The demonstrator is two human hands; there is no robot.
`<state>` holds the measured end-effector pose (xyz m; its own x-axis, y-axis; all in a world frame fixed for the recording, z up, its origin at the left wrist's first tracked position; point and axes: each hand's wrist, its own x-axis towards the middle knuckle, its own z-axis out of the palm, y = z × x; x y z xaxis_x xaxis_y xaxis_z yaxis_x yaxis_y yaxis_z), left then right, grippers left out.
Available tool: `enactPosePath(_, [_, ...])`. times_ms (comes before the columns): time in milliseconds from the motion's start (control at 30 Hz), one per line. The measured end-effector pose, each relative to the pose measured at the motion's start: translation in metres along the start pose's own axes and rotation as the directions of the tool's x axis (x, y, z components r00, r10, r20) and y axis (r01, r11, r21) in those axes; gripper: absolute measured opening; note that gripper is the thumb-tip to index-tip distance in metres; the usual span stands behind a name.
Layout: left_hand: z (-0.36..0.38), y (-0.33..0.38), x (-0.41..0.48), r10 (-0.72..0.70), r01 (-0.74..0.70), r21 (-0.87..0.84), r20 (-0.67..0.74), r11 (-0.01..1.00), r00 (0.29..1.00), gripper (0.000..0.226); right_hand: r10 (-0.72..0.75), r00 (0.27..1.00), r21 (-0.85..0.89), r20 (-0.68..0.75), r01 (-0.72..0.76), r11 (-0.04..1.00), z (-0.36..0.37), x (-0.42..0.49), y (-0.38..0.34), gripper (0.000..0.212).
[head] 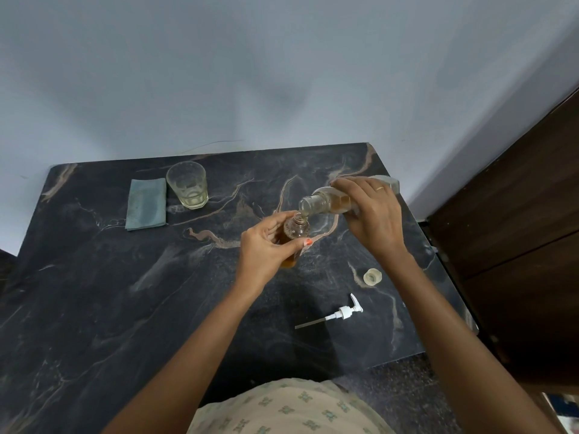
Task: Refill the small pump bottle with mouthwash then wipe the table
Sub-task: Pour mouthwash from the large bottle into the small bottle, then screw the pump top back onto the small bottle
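Observation:
My left hand grips the small clear pump bottle, which stands upright on the dark marble table with amber liquid in its lower part and its neck uncapped. My right hand holds the larger mouthwash bottle tipped almost level, its mouth right above the small bottle's neck. The white pump head with its tube lies on the table at the front right. The big bottle's clear cap rests beside my right forearm. A folded grey-green cloth lies at the back left.
A drinking glass with a little pale liquid stands next to the cloth near the wall. A dark wooden door or cabinet rises just past the table's right edge. The table's front edge runs close to my body.

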<state>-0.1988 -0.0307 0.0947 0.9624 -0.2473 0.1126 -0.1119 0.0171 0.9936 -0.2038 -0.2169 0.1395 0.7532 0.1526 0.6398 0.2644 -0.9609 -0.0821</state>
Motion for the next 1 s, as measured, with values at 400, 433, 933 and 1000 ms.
enactPosePath(400, [-0.006, -0.030, -0.012, -0.075, 0.075, -0.012, -0.012, 0.997, 0.997, 0.050, 0.496, 0.777, 0.593, 0.388, -0.622, 0.511, 0.045, -0.070, 0.006, 0.052])
enactPosePath(433, [-0.006, -0.035, -0.015, -0.096, 0.096, -0.013, -0.019, 0.995, 0.995, 0.050, 0.510, 0.738, 0.617, 0.442, -0.662, 0.425, 0.048, -0.076, 0.007, 0.055])
enactPosePath(933, [-0.012, -0.088, -0.044, -0.259, 0.260, 0.026, -0.035, 0.965, 0.965, 0.050, 0.473, 0.613, 0.602, 0.633, -0.774, 0.196, 0.065, -0.118, 0.024, 0.064])
enactPosePath(1000, [-0.010, -0.091, -0.046, -0.262, 0.263, 0.019, -0.034, 0.965, 0.964, 0.050, 0.483, 0.601, 0.600, 0.636, -0.780, 0.179, 0.065, -0.120, 0.024, 0.063])
